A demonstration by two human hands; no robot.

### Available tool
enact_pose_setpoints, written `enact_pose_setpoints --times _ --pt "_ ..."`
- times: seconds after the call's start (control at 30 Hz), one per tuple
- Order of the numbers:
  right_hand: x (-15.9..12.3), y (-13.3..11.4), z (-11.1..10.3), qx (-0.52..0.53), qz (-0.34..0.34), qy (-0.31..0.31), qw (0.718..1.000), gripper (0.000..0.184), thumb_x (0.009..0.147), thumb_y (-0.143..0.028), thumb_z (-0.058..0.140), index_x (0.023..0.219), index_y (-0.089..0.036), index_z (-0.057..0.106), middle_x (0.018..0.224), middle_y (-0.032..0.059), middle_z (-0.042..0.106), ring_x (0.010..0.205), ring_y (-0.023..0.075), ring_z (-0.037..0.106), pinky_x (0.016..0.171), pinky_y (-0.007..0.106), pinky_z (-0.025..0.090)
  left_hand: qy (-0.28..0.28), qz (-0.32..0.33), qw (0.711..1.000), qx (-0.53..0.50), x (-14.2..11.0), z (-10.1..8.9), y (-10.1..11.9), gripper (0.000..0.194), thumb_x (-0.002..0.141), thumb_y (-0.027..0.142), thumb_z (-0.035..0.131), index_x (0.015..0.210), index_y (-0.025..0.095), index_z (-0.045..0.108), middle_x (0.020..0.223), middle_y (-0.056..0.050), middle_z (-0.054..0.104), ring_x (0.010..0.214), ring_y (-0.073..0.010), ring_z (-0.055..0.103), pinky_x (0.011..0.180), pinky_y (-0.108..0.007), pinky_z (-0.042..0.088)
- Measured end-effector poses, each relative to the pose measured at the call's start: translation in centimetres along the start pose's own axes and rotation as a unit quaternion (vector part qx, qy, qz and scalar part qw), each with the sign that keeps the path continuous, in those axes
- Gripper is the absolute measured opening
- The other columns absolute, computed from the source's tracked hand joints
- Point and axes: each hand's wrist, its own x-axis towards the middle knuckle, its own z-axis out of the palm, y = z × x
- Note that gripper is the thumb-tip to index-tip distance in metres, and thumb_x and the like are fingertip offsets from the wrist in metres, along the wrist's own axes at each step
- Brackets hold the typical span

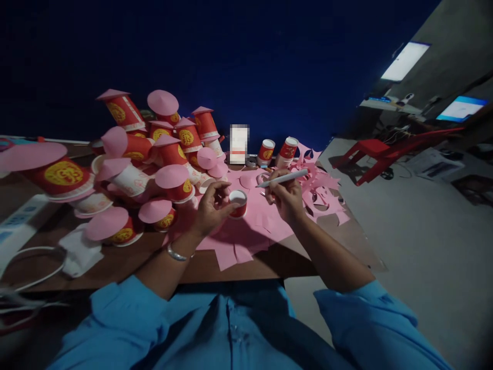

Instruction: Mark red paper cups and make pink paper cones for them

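Observation:
A small red paper cup (239, 211) with a white rim stands upright, mouth up, on pink paper in front of me. My left hand (214, 206) is curled at its left side, with the thumb across the cup's front and the fingertips by the rim. My right hand (286, 196) grips a slim white pen-like tool (292, 176), whose narrow end points left above the paper. Its exact kind is unclear. Pink paper sheets (250, 236) lie under both hands, and a small pink paper cone (246, 180) sits behind the cup.
Red and white cups with pink cone tops (169, 154) are heaped at left. Two stacks of red cups (265, 150) stand at the back. Pink paper scraps (319, 195) pile at right. A white power strip (23, 226) lies left; a red chair (370, 149) stands beyond.

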Motion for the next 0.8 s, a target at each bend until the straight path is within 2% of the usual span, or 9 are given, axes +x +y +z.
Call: enact_pose_setpoints --times 0.07,0.13,0.2,0.3,0.37,0.47,0.63,0.7,0.8 --pt "1.1 0.4 -0.3 0.007 0.002 0.015 1.000 0.039 0.083 -0.058 0.076 0.089 -0.026 0.055 0.069 -0.0052 0.057 0.053 0.0111 0.050 0.046 0.025 0.043 -0.025 0.013 0.999 0.046 0.0 0.1 -0.8 0.071 0.065 0.033 0.093 0.127 0.024 0.061 0.120 -0.007 0.066 0.105 -0.0216 0.064 0.093 -0.035 0.051" --pt "1.8 1.0 -0.5 0.003 -0.007 0.018 1.000 0.038 0.084 -0.057 0.076 0.095 -0.026 0.057 0.077 -0.0033 0.062 0.060 0.0125 0.057 0.052 0.025 0.049 -0.071 -0.004 0.994 0.079 -0.1 0.2 -1.7 0.086 0.060 0.032 0.095 0.135 0.025 0.054 0.139 -0.013 0.061 0.125 -0.0291 0.060 0.103 -0.042 0.050" --pt "2.0 1.8 -0.5 -0.022 -0.021 0.001 1.000 0.036 0.088 -0.055 0.074 0.102 -0.025 0.060 0.085 -0.0010 0.065 0.067 0.0137 0.063 0.058 0.027 0.053 -0.096 -0.036 0.989 0.109 -0.3 0.3 -2.2 0.090 0.060 0.025 0.091 0.139 0.024 0.050 0.149 -0.016 0.056 0.135 -0.0330 0.056 0.109 -0.046 0.048" --pt "1.5 3.6 -0.4 -0.101 -0.065 -0.059 0.991 0.032 0.098 -0.053 0.063 0.111 -0.024 0.062 0.103 0.0052 0.068 0.077 0.0161 0.068 0.064 0.030 0.057 -0.119 -0.086 0.980 0.134 -0.4 0.4 -2.5 0.078 0.061 0.015 0.083 0.132 0.023 0.051 0.133 -0.014 0.066 0.121 -0.0321 0.065 0.103 -0.047 0.052" --pt "1.0 5.0 -0.6 -0.182 -0.133 -0.078 0.971 0.029 0.103 -0.050 0.056 0.114 -0.025 0.064 0.112 0.0093 0.067 0.092 0.0202 0.069 0.076 0.036 0.060 -0.116 -0.113 0.977 0.141 -0.3 0.3 -2.6 0.068 0.065 0.018 0.081 0.126 0.023 0.052 0.121 -0.011 0.071 0.111 -0.0305 0.069 0.098 -0.045 0.055" --pt "0.1 6.9 -1.2 -0.275 -0.222 -0.086 0.931 0.026 0.108 -0.039 0.049 0.125 -0.025 0.064 0.119 0.0118 0.066 0.113 0.0239 0.067 0.095 0.043 0.059 -0.089 -0.127 0.980 0.121 -0.2 0.1 -2.7 0.067 0.070 0.028 0.081 0.129 0.022 0.050 0.124 -0.010 0.070 0.114 -0.0296 0.069 0.101 -0.044 0.054" --pt "-0.9 8.6 -2.2 -0.357 -0.201 -0.109 0.906 0.032 0.103 -0.038 0.061 0.134 -0.029 0.060 0.128 0.0116 0.060 0.117 0.0243 0.066 0.097 0.042 0.059 -0.047 -0.161 0.986 -0.024 -0.3 0.4 -3.2 0.069 0.077 0.042 0.082 0.135 0.023 0.050 0.132 -0.010 0.069 0.121 -0.0282 0.067 0.100 -0.041 0.056" --pt "-1.1 8.8 -2.2 -0.353 -0.192 -0.115 0.908 0.035 0.102 -0.044 0.063 0.133 -0.029 0.060 0.128 0.0118 0.058 0.115 0.0243 0.067 0.093 0.040 0.061 -0.026 -0.196 0.976 -0.088 -0.4 0.6 -3.2 0.064 0.078 0.043 0.082 0.133 0.024 0.054 0.126 -0.007 0.071 0.111 -0.0256 0.070 0.091 -0.037 0.059" --pt "-1.4 8.9 -1.7 -0.337 -0.197 -0.115 0.913 0.039 0.102 -0.052 0.061 0.133 -0.029 0.057 0.127 0.0115 0.056 0.112 0.0240 0.066 0.093 0.041 0.061 -0.008 -0.263 0.952 -0.158 -0.3 0.7 -3.2 0.057 0.080 0.047 0.083 0.125 0.024 0.059 0.104 -0.002 0.074 0.083 -0.0194 0.070 0.068 -0.030 0.059"
